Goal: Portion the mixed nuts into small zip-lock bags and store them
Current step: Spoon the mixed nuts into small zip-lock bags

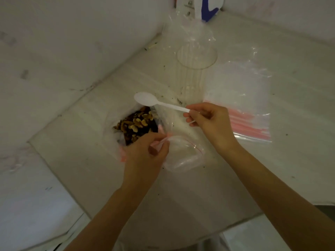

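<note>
Beside the mixed nuts (137, 125), left hand (145, 154) pinching small zip-lock bag (183, 154), right hand (208, 120) gripping white spoon (154, 101), clear cup (194, 73) behind, spare bags (243, 105) right of cup, bare table (299, 105) beyond.

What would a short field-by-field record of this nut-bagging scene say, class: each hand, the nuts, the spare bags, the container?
left hand: pinching open the small zip-lock bag, which looks empty
right hand: holding the white plastic spoon by its handle, bowl empty, above the nuts
mixed nuts: in an open bag on the table
spare zip-lock bags: flat stack, right of the hands
clear container: upright behind the spoon
</note>
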